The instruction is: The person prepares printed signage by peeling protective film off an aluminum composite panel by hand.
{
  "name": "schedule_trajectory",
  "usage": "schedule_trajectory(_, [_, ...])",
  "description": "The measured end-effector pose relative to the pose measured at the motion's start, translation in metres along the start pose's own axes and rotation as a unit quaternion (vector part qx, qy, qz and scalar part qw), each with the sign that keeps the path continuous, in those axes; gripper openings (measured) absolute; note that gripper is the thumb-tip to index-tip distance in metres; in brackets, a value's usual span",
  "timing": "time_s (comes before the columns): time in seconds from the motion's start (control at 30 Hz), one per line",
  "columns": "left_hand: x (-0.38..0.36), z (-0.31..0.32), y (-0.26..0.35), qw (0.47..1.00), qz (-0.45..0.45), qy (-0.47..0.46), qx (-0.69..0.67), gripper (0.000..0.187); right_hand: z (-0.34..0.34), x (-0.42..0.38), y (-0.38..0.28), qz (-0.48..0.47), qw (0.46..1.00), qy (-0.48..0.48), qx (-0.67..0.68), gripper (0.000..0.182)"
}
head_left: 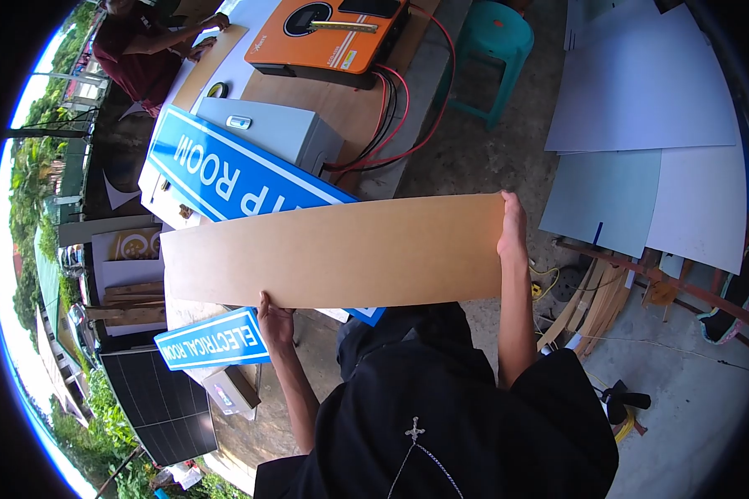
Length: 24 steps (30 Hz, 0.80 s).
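you hold a long brown board [333,254] out flat in front of you, both hands on it. your left hand [275,320] grips the near long edge from below, fingers closed under the board, thumb side showing. your right hand [512,229] clamps the right short end, fingers wrapped over the edge. the board runs between the two hands, above a blue sign [225,170] reading "room" on the table [349,108]. a second blue sign [212,339] sits just left of your left hand. an orange box [329,37] with red cables rests further up the table. another person [146,46] works at the far end.
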<state>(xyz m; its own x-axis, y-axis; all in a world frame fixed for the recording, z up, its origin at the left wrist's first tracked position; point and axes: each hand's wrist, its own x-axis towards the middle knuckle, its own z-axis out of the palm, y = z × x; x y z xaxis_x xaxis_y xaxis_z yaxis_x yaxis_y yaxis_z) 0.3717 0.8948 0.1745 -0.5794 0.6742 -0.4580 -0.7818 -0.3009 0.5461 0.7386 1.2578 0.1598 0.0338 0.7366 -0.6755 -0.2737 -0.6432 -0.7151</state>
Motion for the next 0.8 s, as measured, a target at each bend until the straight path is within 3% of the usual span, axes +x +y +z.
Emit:
schedule_trajectory(0.33, [0.001, 0.003, -0.004, 0.997, 0.02, 0.073, 0.002, 0.029, 0.002, 0.001, 0.0, -0.012, 1.0, -0.024, 0.015, 0.024])
schedule_trajectory(0.8, [0.001, 0.003, -0.005, 0.998, 0.024, 0.063, 0.004, 0.031, 0.009, -0.01, -0.013, 0.015, 0.998, -0.048, 0.024, 0.019])
